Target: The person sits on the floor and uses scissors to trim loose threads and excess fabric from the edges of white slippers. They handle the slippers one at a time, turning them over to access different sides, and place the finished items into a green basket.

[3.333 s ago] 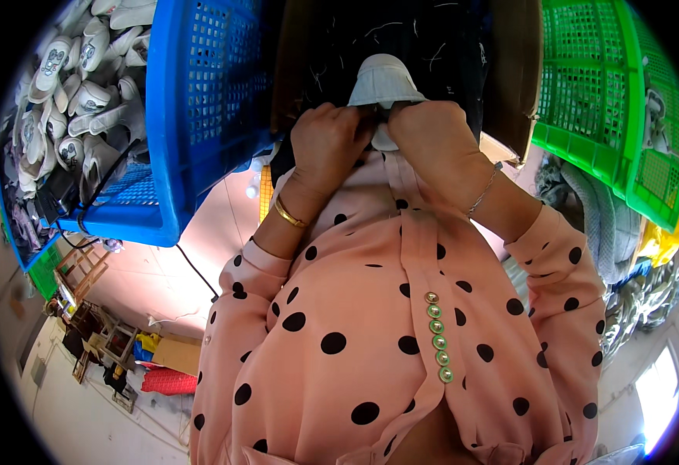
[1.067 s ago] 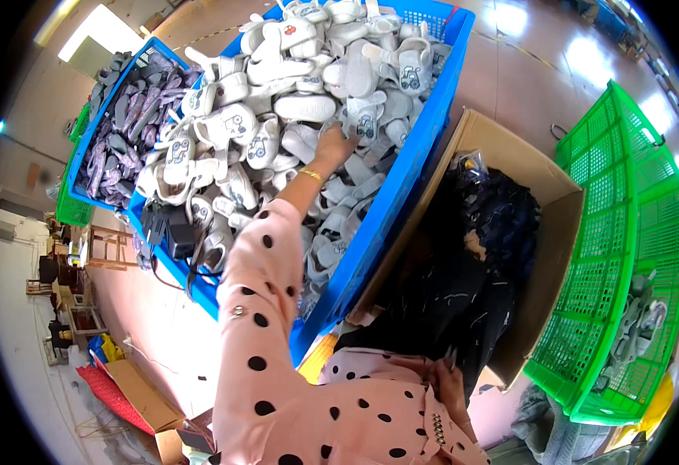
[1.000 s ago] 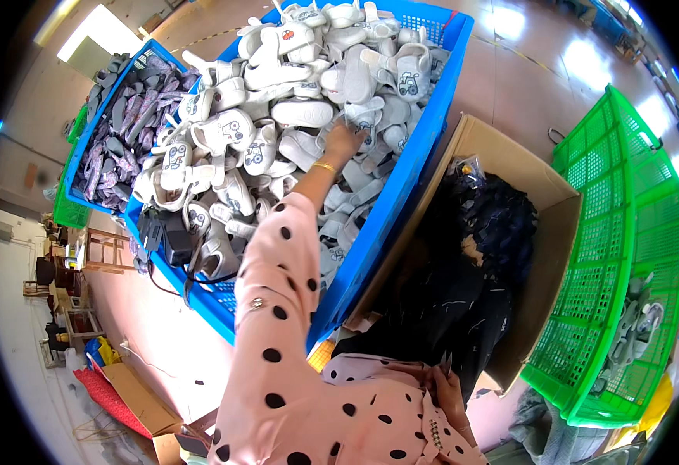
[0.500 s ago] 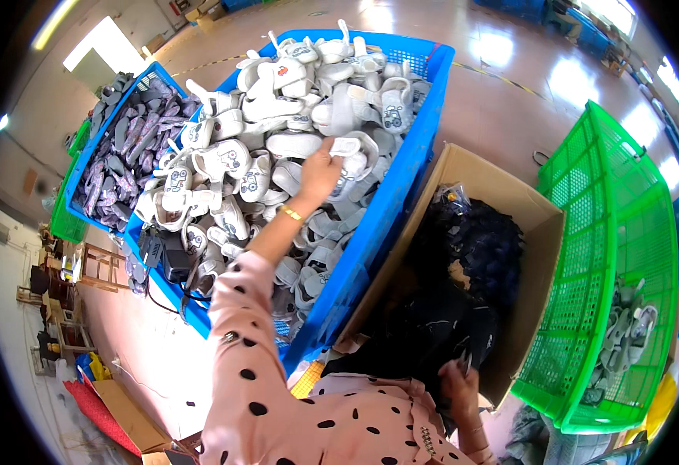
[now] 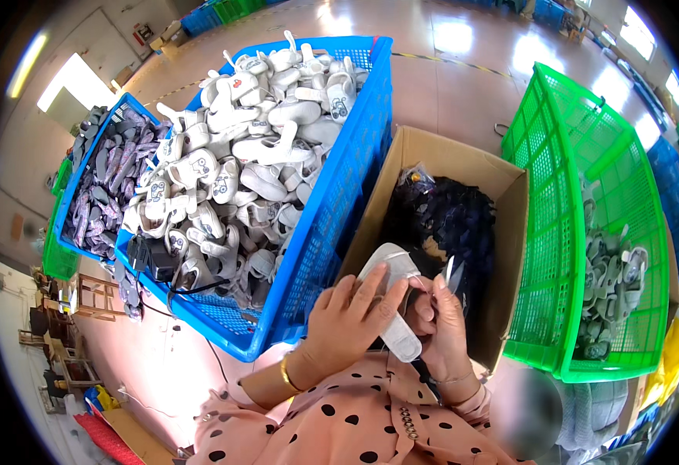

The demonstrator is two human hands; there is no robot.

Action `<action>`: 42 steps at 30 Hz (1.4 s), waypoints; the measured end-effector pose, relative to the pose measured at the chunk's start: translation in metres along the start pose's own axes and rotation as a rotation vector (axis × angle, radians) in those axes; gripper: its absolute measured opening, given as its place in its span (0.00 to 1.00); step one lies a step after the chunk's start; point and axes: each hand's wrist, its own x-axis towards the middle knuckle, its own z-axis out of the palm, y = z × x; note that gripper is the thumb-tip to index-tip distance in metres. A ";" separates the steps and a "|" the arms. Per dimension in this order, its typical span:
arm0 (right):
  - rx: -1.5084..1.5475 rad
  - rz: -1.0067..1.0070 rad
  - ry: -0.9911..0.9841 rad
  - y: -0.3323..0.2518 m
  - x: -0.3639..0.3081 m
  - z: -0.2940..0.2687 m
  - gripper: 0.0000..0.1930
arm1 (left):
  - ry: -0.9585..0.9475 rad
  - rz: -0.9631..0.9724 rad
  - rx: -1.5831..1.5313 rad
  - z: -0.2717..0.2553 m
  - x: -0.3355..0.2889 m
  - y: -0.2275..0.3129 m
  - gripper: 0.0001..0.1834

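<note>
In front of my body, above the cardboard box, my left hand (image 5: 347,319) grips a small light-grey shoe (image 5: 402,338). The shoe's pale sole faces up, and my fingers lie across its middle. Close against the shoe's right side is my right hand (image 5: 444,333), closed around small scissors (image 5: 451,269) whose silver blades point up and away from me. Their handles are hidden in my palm. To the left, a large blue crate (image 5: 339,174) is heaped with similar light-grey shoes (image 5: 266,147), several with a dark vehicle picture.
Below my hands a cardboard box (image 5: 507,232) contains dark scraps (image 5: 452,221). A green crate (image 5: 545,256) with some grey shoes (image 5: 607,291) stands right. Another blue crate (image 5: 76,186) of purple-patterned shoes stands far left. A black adapter (image 5: 153,258) with a cord hangs on the near crate.
My left hand has come back from the heaped crate with a shoe, now above the box. My right hand has risen with the scissors to meet it. The view has shifted slightly.
</note>
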 end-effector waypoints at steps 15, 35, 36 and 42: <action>-0.252 0.081 0.258 0.021 -0.057 -0.096 0.18 | -0.295 0.043 -1.545 -0.041 0.021 0.009 0.13; -0.488 0.114 0.217 0.068 -0.099 -0.081 0.11 | -0.533 -0.214 -1.170 0.057 -0.081 0.034 0.30; -0.481 0.104 0.201 0.070 -0.098 -0.081 0.11 | -0.530 -0.232 -1.195 0.064 -0.083 0.035 0.29; -0.495 0.091 0.265 0.068 -0.094 -0.078 0.11 | -0.547 -0.221 -1.283 0.082 -0.070 0.029 0.19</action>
